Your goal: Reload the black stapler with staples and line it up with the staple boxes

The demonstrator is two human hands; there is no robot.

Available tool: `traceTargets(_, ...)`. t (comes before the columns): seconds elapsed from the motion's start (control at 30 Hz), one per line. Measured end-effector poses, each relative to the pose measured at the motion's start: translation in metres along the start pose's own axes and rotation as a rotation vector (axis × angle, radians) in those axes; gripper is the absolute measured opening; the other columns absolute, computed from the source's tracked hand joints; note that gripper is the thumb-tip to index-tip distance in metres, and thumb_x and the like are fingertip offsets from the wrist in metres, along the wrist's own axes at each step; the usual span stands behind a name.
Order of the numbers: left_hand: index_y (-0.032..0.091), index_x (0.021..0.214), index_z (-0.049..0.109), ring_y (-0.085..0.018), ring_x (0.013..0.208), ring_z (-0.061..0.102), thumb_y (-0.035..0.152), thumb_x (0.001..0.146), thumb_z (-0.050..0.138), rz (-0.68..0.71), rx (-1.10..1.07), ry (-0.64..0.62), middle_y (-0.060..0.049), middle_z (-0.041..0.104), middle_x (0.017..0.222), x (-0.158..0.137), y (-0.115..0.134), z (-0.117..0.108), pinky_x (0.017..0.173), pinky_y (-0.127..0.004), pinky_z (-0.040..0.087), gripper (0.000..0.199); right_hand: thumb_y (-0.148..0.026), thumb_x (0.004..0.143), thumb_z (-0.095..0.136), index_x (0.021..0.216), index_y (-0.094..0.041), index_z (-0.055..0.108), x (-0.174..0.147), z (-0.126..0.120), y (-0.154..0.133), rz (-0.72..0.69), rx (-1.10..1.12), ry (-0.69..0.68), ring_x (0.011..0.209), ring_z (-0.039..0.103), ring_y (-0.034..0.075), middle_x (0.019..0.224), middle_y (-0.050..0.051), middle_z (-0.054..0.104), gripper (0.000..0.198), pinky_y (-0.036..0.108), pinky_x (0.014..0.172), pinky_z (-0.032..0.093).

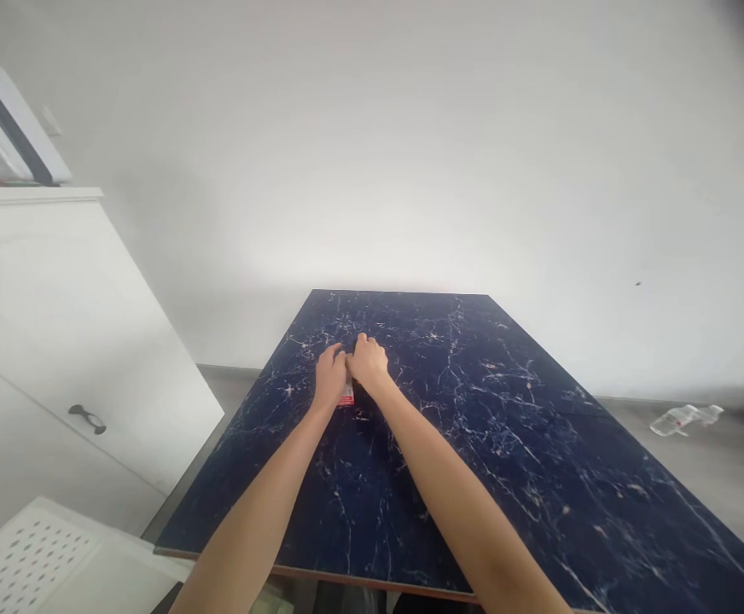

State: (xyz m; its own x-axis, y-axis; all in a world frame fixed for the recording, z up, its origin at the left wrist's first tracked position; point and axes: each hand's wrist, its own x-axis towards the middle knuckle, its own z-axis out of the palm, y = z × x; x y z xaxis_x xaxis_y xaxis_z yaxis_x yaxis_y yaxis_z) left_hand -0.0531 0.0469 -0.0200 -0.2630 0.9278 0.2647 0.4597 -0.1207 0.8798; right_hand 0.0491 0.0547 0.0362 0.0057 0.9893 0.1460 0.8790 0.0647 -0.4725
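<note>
Pack (347, 398): on the table (474, 495), left of its centreline, between the two hands. Only a red-and-white near end shows; the rest is under fingers, so full shape and label are unreadable.

Left hand (329, 375): against the pack's left side, fingers bent over it. Thumb mostly hidden; can't tell firm grasp from plain contact.

Right hand (368, 360): fingers curled, just right of the pack, back of hand up. Fingertips and palm out of sight, so can't tell if it's gripping anything. Dark patch (360, 397) by its wrist: shadow or object, unclear.

Both forearms run off the bottom edge. Table's near right corner cut off too.

Left side: cabinet (58, 315) cropped; white unit (23, 111) on top, also cropped, type unclear. Perforated white thing (32, 554) bottom left, only partly in frame. Clear plastic item (676, 419) on the floor at right, probably a bottle, smeared.
</note>
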Motion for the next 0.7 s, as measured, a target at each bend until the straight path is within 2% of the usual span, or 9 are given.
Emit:
traceTargets(0.1,0.019,0.116,0.068,-0.026,0.119,0.061,0.032,0.1,0.032,0.033,0.088,0.056,-0.012,0.069,0.126,0.01,-0.008,-0.019,0.104,-0.043,0.046,0.042,-0.037,0.093,0.053,0.129,-0.012,0.058,0.015,0.014,-0.016,0.008,0.13,-0.073,0.114,0.065,0.035,0.124,0.022,0.066,0.044,0.043,0.094,0.049)
traceTargets(0.2,0.019,0.106,0.071,-0.027,0.115,0.063,0.032,0.101,0.031,0.059,0.151,0.027,-0.012,0.071,0.117,0.014,-0.009,-0.028,0.102,-0.043,0.047,0.042,-0.05,0.1,0.038,0.112,-0.014,0.069,0.026,0.021,-0.004,0.035,0.242,-0.136,0.11,0.067,0.034,0.111,0.019,0.072,0.049,0.041,0.095,0.048)
traceTargets(0.27,0.019,0.112,0.071,-0.029,0.127,0.056,0.033,0.1,0.036,0.091,0.197,0.019,-0.013,0.067,0.126,0.012,-0.006,-0.028,0.11,-0.045,0.04,0.039,-0.051,0.103,0.028,0.108,-0.017,0.071,0.027,0.024,0.012,0.047,0.266,-0.124,0.107,0.068,0.031,0.109,0.016,0.074,0.056,0.039,0.094,0.049)
traceTargets(0.33,0.02,0.127,0.066,-0.033,0.141,0.042,0.039,0.101,0.04,0.142,0.294,0.024,-0.015,0.055,0.145,0.007,-0.003,-0.026,0.117,-0.051,0.031,0.042,-0.05,0.105,0.022,0.116,-0.023,0.069,0.025,0.027,0.027,0.035,0.311,-0.08,0.111,0.067,0.027,0.116,0.011,0.073,0.056,0.036,0.096,0.047)
traceTargets(0.43,0.021,0.147,0.051,-0.038,0.147,0.032,0.05,0.102,0.037,0.237,0.52,-0.001,-0.016,0.037,0.16,0.001,0.001,-0.023,0.117,-0.059,0.027,0.055,-0.048,0.106,0.023,0.131,-0.031,0.063,0.023,0.032,0.037,-0.1,0.487,-0.078,0.121,0.062,0.022,0.13,0.003,0.069,0.049,0.033,0.102,0.044)
traceTargets(0.53,0.018,0.153,0.043,-0.039,0.143,0.037,0.052,0.104,0.033,0.314,0.68,-0.049,-0.02,0.04,0.157,-0.001,0.002,-0.022,0.114,-0.059,0.031,0.061,-0.049,0.106,0.027,0.13,-0.03,0.065,0.025,0.037,0.037,-0.185,0.592,-0.165,0.126,0.06,0.023,0.131,0.004,0.068,0.049,0.034,0.107,0.041)
traceTargets(0.7,0.016,0.154,0.041,-0.037,0.136,0.044,0.046,0.104,0.036,0.374,0.773,-0.097,-0.021,0.051,0.146,-0.005,0.005,-0.025,0.111,-0.054,0.035,0.058,-0.055,0.105,0.025,0.121,-0.023,0.07,0.03,0.039,0.039,-0.119,0.659,-0.173,0.123,0.061,0.023,0.127,0.008,0.07,0.058,0.034,0.107,0.041)
